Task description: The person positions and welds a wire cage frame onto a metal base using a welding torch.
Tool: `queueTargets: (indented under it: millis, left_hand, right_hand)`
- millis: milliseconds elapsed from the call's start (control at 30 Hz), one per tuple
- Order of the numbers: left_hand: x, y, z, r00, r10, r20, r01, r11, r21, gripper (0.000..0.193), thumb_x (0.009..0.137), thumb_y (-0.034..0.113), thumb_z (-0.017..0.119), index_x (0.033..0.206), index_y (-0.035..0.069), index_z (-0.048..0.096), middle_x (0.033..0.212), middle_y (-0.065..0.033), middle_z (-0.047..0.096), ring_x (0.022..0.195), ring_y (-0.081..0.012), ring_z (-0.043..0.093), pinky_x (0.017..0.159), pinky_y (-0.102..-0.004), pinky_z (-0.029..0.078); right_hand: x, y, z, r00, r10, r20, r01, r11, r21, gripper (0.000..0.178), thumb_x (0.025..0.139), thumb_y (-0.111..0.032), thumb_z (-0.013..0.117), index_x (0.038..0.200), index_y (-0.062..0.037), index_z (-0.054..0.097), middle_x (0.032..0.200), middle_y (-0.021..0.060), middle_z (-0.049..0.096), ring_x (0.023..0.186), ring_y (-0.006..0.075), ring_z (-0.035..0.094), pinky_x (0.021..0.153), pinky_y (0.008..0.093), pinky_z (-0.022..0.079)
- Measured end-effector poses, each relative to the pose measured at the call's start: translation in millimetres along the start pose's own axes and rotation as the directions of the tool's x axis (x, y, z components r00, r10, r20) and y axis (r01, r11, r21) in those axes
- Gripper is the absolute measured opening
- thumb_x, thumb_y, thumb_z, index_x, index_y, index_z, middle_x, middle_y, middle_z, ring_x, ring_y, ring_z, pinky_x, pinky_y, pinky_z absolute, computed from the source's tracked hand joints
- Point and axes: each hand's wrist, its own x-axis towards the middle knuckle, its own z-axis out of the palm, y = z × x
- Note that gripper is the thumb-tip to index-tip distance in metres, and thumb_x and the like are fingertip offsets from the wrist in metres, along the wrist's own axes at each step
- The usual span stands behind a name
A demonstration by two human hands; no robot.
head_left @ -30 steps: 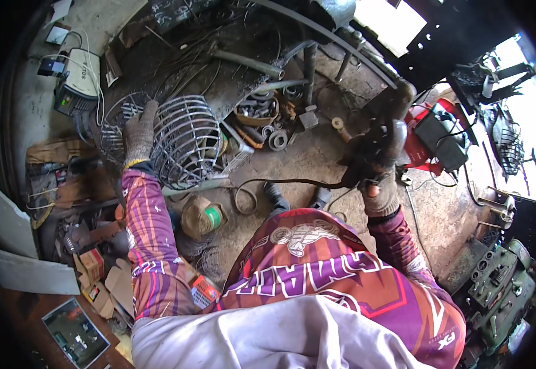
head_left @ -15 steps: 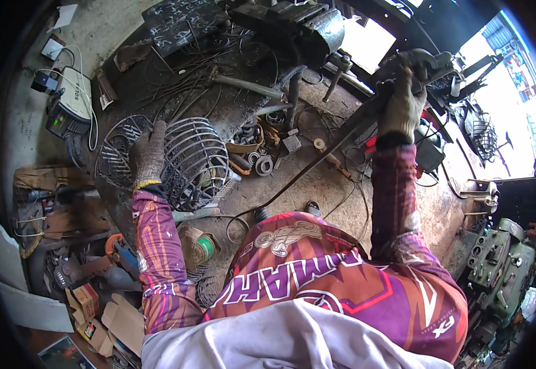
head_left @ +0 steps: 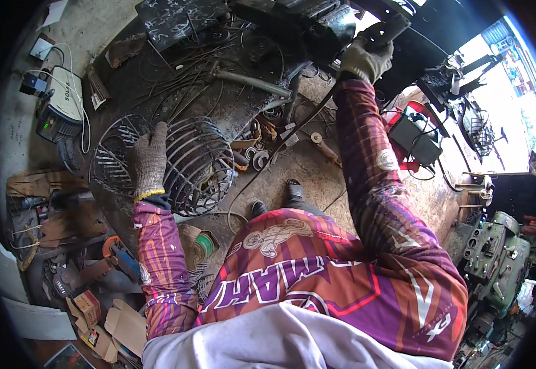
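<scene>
My left hand (head_left: 149, 158), in a grey knit glove with a yellow cuff edge, is closed on the rim of a metal rod cage (head_left: 195, 161) at the left of the workbench. The cage has a rounded body of bent rods, with a flat round part beside it. Farther off to the right, my gloved right hand (head_left: 366, 59) is closed around a dark tool (head_left: 392, 31) with a cylindrical end. A black cable (head_left: 286, 142) runs from near that hand down toward the floor. The tool's exact kind cannot be made out.
A bench vise (head_left: 323, 27) stands at the back of the dark workbench (head_left: 243, 101). A metal pipe (head_left: 252, 83) and loose rods lie there. A black-and-red machine (head_left: 415, 136) sits right, with a green machine (head_left: 498, 261) nearer. A wooden-handled tool (head_left: 324, 147) lies on the floor.
My right hand has moved left and farther away, lifting the dark tool and dragging its cable. The left hand stays on the cage, which has shifted barely at all.
</scene>
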Motion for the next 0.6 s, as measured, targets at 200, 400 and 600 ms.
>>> queueTargets:
  millis: [200,400,600]
  left_hand:
    - [-7.4,7.9,-5.3,1.000,-0.015,-0.012,0.015,1.000,-0.010,0.068,0.091,0.064,0.054,0.102,0.000,0.072,0.094,-0.0265,0.070,0.090,-0.0416,0.067,0.080,-0.0457,0.049]
    - [-4.6,2.1,-4.8,0.999,-0.043,0.020,0.042,0.999,0.015,0.070,0.090,0.069,0.050,0.103,0.004,0.073,0.098,-0.0246,0.070,0.094,-0.0427,0.066,0.081,-0.0464,0.050]
    - [-9.5,10.0,-11.3,0.999,-0.039,0.014,0.039,0.999,0.036,0.070,0.090,0.069,0.049,0.103,0.004,0.073,0.099,-0.0246,0.070,0.094,-0.0432,0.066,0.082,-0.0472,0.050]
  right_hand:
    - [-21.3,11.7,-11.2,0.997,-0.014,0.080,0.003,0.991,0.137,0.048,0.085,-0.017,0.073,0.127,-0.0039,0.055,0.111,0.0148,0.065,0.106,0.0292,0.062,0.096,0.0400,0.046]
    - [-26.8,32.3,-20.2,0.949,-0.196,0.247,0.175,0.979,0.103,0.038,0.083,-0.010,0.075,0.116,-0.0005,0.059,0.102,0.0120,0.069,0.092,0.0254,0.067,0.084,0.0368,0.053]
    - [-22.7,37.6,-17.3,0.934,-0.061,0.351,0.029,0.995,0.097,0.052,0.081,-0.025,0.077,0.124,-0.0039,0.057,0.110,0.0190,0.065,0.100,0.0349,0.065,0.091,0.0447,0.049]
